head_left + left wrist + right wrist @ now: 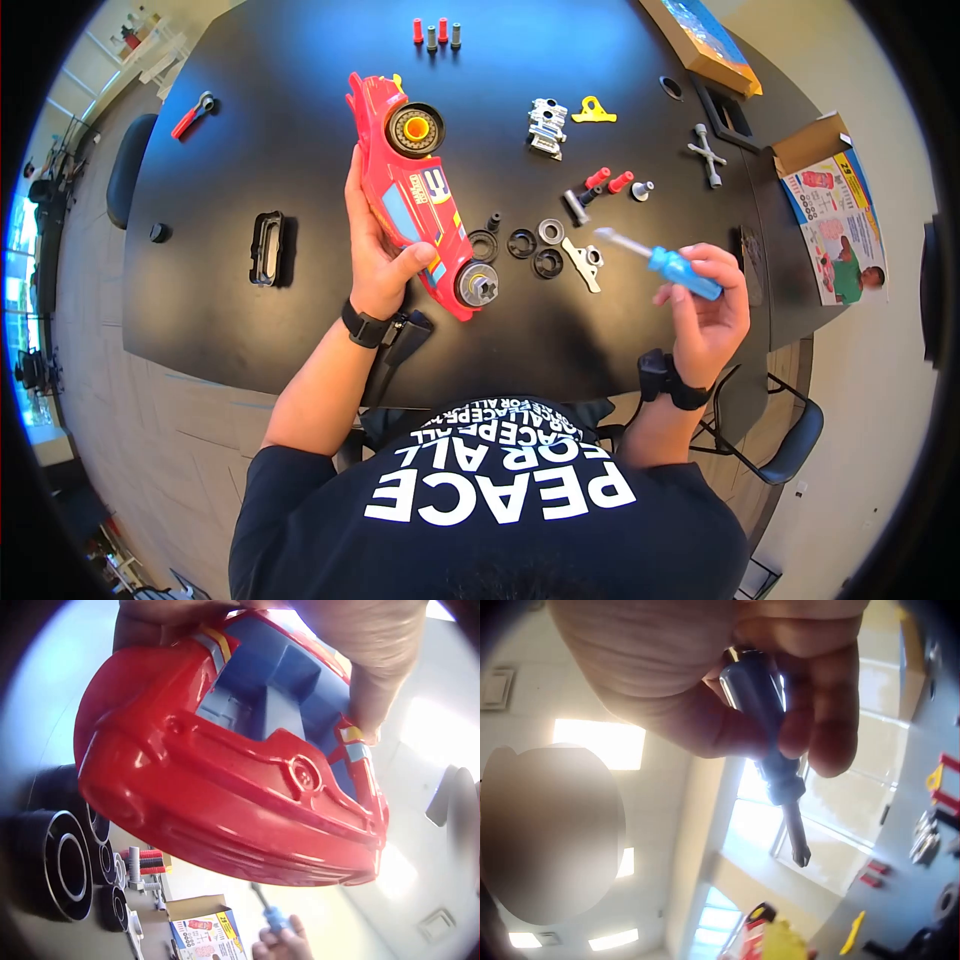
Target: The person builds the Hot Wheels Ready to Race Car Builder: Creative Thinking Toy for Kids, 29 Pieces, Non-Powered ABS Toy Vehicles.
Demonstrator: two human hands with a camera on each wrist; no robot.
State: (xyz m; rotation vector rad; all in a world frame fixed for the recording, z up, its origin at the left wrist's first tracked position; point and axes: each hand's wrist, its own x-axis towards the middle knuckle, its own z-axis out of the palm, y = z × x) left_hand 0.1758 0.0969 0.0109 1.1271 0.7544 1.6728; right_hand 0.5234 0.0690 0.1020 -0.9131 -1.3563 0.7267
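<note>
My left hand (pixel 378 268) grips a red toy race car (pixel 388 165), raised over the black table and turned on its side. Its thumb lies across the car's side near the blue window. One end carries a black wheel (pixel 416 130) with a yellow centre; at the other a bare grey hub (pixel 478 285) shows. In the left wrist view the car's red front (pixel 225 802) and blue open cabin (pixel 281 697) fill the middle. A blue-handled toy screwdriver (pixel 683 273) is pinched in my right hand (pixel 715 312), its tip pointing toward the car, some distance away.
Near the car lie black rings (pixel 521 243), a grey ring (pixel 551 231) and a white bracket (pixel 583 264). Farther back are a silver engine piece (pixel 547 128), a yellow part (pixel 594 110), red bolts (pixel 620 182) and a lug wrench (pixel 707 156). An open box (pixel 835 215) stands right.
</note>
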